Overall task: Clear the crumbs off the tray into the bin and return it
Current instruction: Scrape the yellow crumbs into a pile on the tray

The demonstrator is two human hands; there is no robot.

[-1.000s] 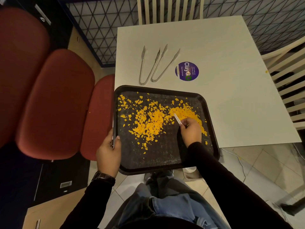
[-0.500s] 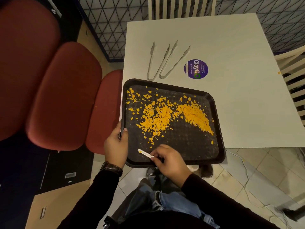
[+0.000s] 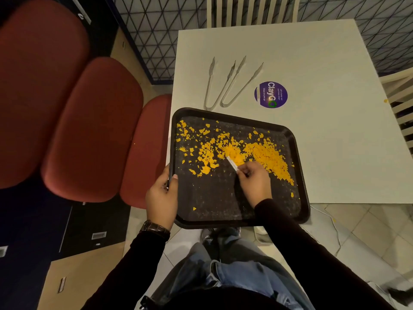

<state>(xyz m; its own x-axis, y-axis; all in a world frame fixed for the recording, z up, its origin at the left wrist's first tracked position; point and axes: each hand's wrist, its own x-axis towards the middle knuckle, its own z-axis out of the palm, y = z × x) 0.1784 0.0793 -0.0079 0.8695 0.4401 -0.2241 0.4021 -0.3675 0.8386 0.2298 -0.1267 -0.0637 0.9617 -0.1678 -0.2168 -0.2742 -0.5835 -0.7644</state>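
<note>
A black tray lies half on the white table, its near part hanging past the table's front edge. Orange crumbs are spread over its far half, thickest toward the right. My left hand grips the tray's left rim, thumb on top. My right hand sits over the tray's middle and pinches a small white stick, whose tip touches the crumb pile. No bin is in view.
Two metal tongs lie on the table beyond the tray, next to a round purple sticker. Red padded seats line the left side. White slatted chairs stand at the far side and right. My legs are below the tray.
My right hand, with the white stick, went from the crumb pile back to the tray's near edge, then forward again into the crumbs. The crumbs are heaped more to the right.
</note>
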